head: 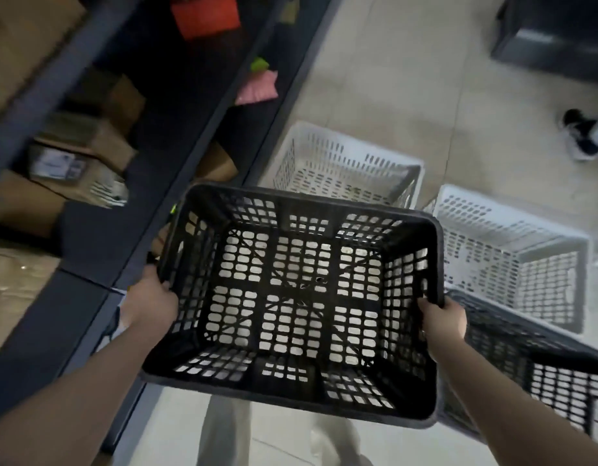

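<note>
Nearest the camera, two pale trouser legs point(223, 432) are seen from above on the tiled floor point(408, 79). Just beyond them, one black crate point(284, 396) is held off the floor, between two bare forearms, at about waist height. Its left rim is gripped by the left hand point(153, 301), whose fingers are curled over the edge. Its right rim is gripped in the same way by the right hand point(442, 321), whose fingers are hooked inside the wall. The crate is kept roughly level with its opening turned up, and the floor is seen through its gridded bottom.

A second black crate point(543, 364) is set on the floor just right of the held one and is partly covered by the right forearm. Two black crates are thus counted in all.

Farther off, two white baskets are counted on the floor. The nearer white basket point(512, 250) is placed to the right, just beyond the second black crate. The farther white basket point(344, 163) is placed behind the held crate, close beside the other.

Along the left, one dark shelving rack point(176, 163) is seen, loaded with several cardboard boxes point(99, 142) too blurred to be counted. Deeper on it, one pink item point(258, 90), one green item point(259, 64) and one red box point(206, 15) are made out.

At the far right, one dark shoe point(580, 136) of another person is seen, and one dark object point(553, 38) beyond it.
</note>
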`<state>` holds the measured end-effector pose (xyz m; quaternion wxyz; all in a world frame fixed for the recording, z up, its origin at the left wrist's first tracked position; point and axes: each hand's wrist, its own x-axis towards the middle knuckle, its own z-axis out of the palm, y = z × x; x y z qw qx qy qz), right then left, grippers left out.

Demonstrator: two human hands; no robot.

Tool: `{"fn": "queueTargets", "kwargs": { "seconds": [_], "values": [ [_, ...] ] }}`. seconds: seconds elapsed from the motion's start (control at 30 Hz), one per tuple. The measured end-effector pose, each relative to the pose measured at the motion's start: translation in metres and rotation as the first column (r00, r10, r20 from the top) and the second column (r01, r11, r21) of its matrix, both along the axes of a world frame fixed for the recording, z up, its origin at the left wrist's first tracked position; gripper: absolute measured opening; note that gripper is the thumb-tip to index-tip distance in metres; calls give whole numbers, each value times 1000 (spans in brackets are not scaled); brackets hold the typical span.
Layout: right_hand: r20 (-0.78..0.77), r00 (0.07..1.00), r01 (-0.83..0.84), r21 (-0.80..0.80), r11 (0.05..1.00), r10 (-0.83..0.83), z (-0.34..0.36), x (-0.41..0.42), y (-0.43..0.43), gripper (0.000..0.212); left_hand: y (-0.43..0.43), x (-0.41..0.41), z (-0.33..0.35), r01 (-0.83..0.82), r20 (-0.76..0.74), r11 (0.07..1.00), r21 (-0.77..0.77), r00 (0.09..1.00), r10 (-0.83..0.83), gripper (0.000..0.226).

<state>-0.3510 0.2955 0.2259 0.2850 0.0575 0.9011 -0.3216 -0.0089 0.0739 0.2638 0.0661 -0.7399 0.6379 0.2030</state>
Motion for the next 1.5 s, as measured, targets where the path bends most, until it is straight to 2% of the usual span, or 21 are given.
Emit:
{"fn": "queueTargets", "kwargs": {
  "seconds": [0.2, 0.33, 0.57, 0.67, 0.73, 0.83, 0.9, 1.0, 1.1, 1.23, 1.37, 1.5],
  "values": [
    [-95, 974, -216, -84, 973, 208, 193, -20, 0, 25, 65, 12, 156, -143, -82, 983, -114, 988, 134, 30],
    [-164, 953, -281, -164, 946, 254, 296, -14, 24, 24, 110, 31, 232, -218, -143, 960, -175, 970, 195, 38],
    [-255, 907, -393, -220, 893, 336, 396, 40, 92, 31, 216, 90, 323, -299, -302, 904, -305, 931, 206, 37],
    [-279, 853, -503, -211, 838, 442, 422, 93, 125, 30, 293, 146, 335, -415, -297, 867, -276, 894, 334, 32],
    [-272, 806, -584, -228, 779, 526, 434, 133, 141, 27, 353, 188, 340, -519, -307, 825, -225, 841, 446, 25],
    [-252, 740, -673, -286, 682, 624, 438, 197, 157, 22, 437, 250, 354, -650, -293, 731, -206, 754, 588, 28],
    [-219, 700, -711, -303, 635, 679, 431, 231, 167, 16, 485, 282, 362, -706, -286, 671, -226, 707, 647, 28],
    [-207, 593, -788, -348, 508, 778, 430, 287, 190, 4, 560, 323, 376, -792, -282, 551, -262, 609, 742, 21],
    [-197, 450, -853, -383, 354, 871, 431, 345, 217, 6, 649, 353, 386, -871, -292, 401, -284, 477, 829, 18],
    [-198, 336, -900, -356, 252, 921, 416, 405, 263, 21, 744, 384, 391, -910, -266, 284, -304, 367, 891, 9],
    [-192, 208, -941, -306, 143, 959, 398, 454, 299, 14, 808, 412, 367, -946, -241, 208, -248, 268, 933, 9],
    [-187, 158, -969, -219, 115, 970, 366, 502, 330, 15, 851, 451, 326, -964, -253, 184, -191, 230, 940, 12]
  ]
}}
